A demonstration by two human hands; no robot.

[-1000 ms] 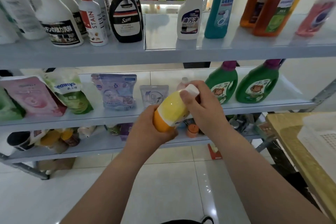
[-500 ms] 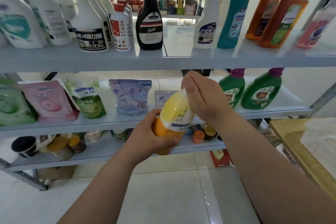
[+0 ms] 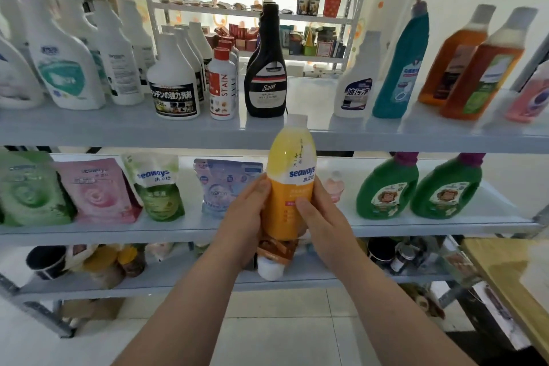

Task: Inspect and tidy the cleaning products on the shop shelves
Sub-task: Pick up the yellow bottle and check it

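Tilted a moment ago with the right hand over its cap, the yellow-and-orange Seaways bottle (image 3: 289, 181) is now standing upright, and the right hand (image 3: 325, 226) is sitting lower, on the orange half. The left hand (image 3: 245, 217) is gripping that same half from the other side. Both sets of fingers are grasping the bottle, with the thumbs lying on its front.

The bottle is hanging in the air just in front of the middle shelf's (image 3: 416, 227) front edge, and its white cap is reaching the front edge of the upper shelf (image 3: 118, 134). Behind the cap, a black Sam bottle (image 3: 265, 80) is standing on the upper shelf beside a white STAIN bottle (image 3: 222, 89). A green jug (image 3: 386, 187) is standing toward the middle shelf's right end, and a pink pouch (image 3: 98, 190) is leaning toward its left end.
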